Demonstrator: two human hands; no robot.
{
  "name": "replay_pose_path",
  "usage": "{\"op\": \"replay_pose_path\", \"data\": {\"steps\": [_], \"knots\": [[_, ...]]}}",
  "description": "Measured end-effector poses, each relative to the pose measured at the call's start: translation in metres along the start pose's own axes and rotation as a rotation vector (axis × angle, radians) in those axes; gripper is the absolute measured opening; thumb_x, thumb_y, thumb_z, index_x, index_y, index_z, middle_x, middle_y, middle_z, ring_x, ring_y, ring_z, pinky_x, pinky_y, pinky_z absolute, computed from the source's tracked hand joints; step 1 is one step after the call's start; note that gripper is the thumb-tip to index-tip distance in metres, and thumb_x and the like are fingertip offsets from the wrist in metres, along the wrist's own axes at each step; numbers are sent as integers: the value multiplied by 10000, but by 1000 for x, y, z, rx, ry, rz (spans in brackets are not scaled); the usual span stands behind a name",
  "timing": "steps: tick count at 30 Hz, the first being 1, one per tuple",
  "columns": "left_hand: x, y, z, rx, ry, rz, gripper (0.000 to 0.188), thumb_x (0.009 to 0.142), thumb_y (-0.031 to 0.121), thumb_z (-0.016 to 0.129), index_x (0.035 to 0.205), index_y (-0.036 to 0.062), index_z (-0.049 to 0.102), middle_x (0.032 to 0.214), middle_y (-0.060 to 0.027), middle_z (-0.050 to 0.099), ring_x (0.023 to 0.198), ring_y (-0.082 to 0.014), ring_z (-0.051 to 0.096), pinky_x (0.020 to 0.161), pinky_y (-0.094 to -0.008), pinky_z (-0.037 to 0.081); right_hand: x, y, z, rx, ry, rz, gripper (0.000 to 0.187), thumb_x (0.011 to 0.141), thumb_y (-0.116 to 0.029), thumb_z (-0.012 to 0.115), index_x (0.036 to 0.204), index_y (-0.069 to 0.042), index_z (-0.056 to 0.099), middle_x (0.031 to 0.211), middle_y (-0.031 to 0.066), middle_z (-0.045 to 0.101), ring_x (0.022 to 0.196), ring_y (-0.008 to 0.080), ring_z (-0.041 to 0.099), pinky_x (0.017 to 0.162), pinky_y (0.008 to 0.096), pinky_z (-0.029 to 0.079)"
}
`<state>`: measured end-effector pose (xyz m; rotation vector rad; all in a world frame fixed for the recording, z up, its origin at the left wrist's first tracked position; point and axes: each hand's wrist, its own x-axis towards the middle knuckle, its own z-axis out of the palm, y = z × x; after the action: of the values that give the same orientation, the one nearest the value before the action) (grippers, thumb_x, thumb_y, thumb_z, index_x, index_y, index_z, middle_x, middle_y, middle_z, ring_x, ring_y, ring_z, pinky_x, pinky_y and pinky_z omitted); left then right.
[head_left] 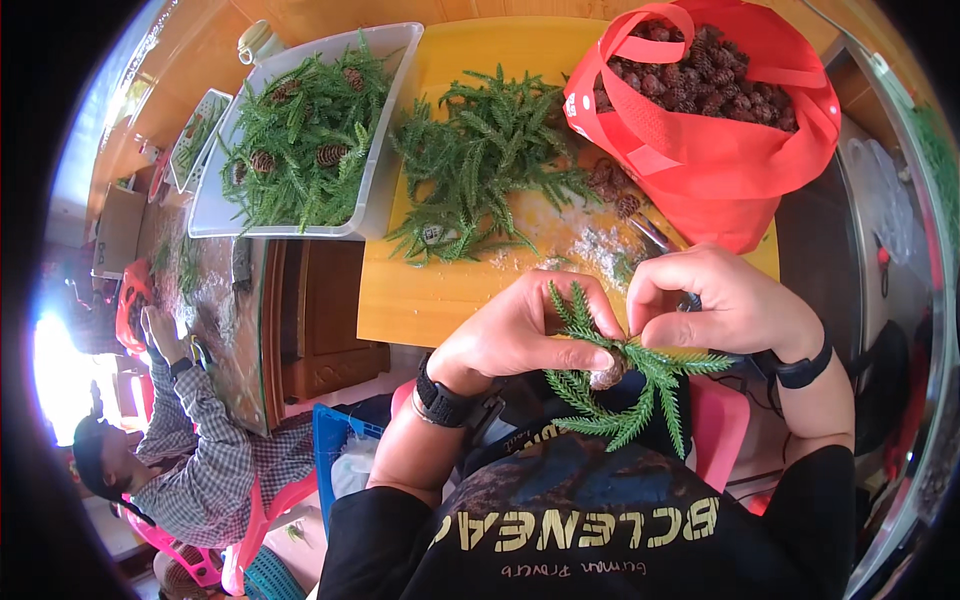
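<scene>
My left hand (pixel 515 335) grips an artificial pine sprig (pixel 655 385) between thumb and fingers, low over my lap. A pale-tipped pine cone (pixel 608 372) sits among its green needles, by my left thumb. My right hand (pixel 735 300) is closed in a pinch right at the sprig's centre; what lies between those fingertips is too small to make out. A dark object (pixel 688 302) shows partly under the curled fingers of that hand. Beyond my hands, loose green sprigs (pixel 485 150) lie heaped on the yellow table (pixel 420 310).
At the back left stands a clear plastic bin (pixel 405 70) of sprigs with cones. A red bag (pixel 700 180) full of pine cones is at the back right, with a few cones (pixel 627 205) and white flakes (pixel 605 250) beside it. Another person (pixel 190 470) sits working at the left.
</scene>
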<state>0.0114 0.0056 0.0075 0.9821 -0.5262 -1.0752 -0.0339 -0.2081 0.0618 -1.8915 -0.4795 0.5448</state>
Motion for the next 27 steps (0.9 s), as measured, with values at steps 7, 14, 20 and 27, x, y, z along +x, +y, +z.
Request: {"op": "replay_pose_path", "data": {"steps": [7, 14, 20, 27], "knots": [[2, -1, -5, 43, -40, -20, 182, 743, -29, 691, 885, 3, 583, 836, -17, 624, 781, -74, 568, 723, -223, 451, 8, -8, 0, -176, -17, -18, 203, 805, -195, 662, 751, -34, 549, 653, 52, 527, 579, 179, 533, 537, 295, 406], [0, 7, 7, 175, 147, -65, 208, 686, -2, 737, 832, 16, 590, 763, -19, 626, 719, -73, 565, 673, -210, 439, 7, -9, 5, -416, 128, -36, 207, 792, -136, 642, 699, -21, 496, 615, 82, 488, 519, 225, 478, 496, 336, 355], [-2, 8, 10, 458, 268, 34, 191, 696, 32, 742, 826, 6, 605, 778, -40, 643, 740, -102, 597, 699, -237, 469, 3, -16, 3, -162, 218, 89, 106, 763, -76, 643, 789, -32, 550, 675, 56, 555, 588, 215, 540, 553, 295, 420], [-1, -1, -2, 135, 23, 60, 187, 740, 4, 707, 893, 5, 601, 794, -4, 621, 740, -55, 552, 685, -217, 440, 3, -16, -10, -546, 118, -442, 223, 710, -50, 671, 925, -40, 615, 902, 74, 604, 802, 245, 571, 703, 324, 470]]}}
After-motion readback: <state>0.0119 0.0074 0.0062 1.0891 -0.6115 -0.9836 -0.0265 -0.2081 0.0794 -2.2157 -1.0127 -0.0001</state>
